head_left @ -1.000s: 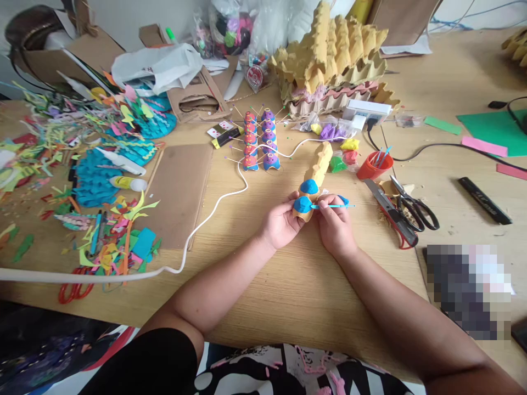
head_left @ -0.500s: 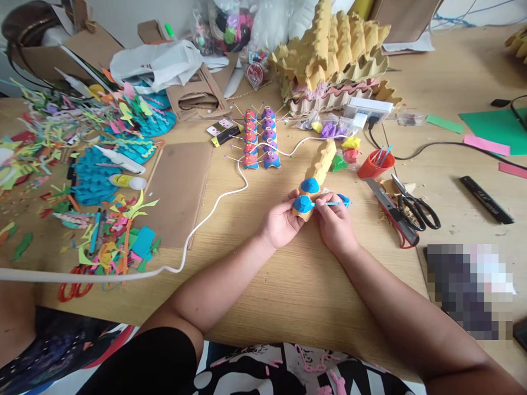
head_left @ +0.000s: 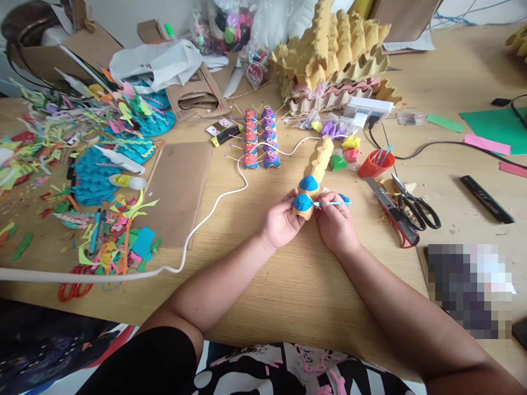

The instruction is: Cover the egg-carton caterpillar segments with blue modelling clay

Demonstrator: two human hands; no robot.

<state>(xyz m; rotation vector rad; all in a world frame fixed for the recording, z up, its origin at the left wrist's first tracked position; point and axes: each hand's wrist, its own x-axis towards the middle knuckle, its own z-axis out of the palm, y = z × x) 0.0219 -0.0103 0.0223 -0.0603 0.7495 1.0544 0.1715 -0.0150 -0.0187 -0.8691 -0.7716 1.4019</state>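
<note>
My left hand (head_left: 283,220) is closed on the near end of a yellow egg-carton strip (head_left: 321,159), which points away from me. Blue clay (head_left: 303,202) covers the two nearest bumps of the strip; the farther bumps are bare. In my right hand (head_left: 336,224) a thin light-blue modelling tool (head_left: 338,203) is pinched, its pale tip close beside the nearest blue bump. Whether the tip touches the clay I cannot tell. Just behind the right fingers lies a lump of blue clay (head_left: 345,198), partly hidden.
Two painted egg-carton strips with pins (head_left: 269,134) stand beyond my hands, crossed by a white cable (head_left: 218,198). To the right are an orange cup (head_left: 375,164), a box cutter (head_left: 389,203) and scissors (head_left: 411,204). Paper scraps (head_left: 111,241) and cardboard (head_left: 179,192) lie left; egg trays (head_left: 329,60) are stacked behind.
The modelling tool's tip has drawn slightly right from the blue bump, and the strip's far end has shifted a little left. At lower left, another person's arm has gone from view.
</note>
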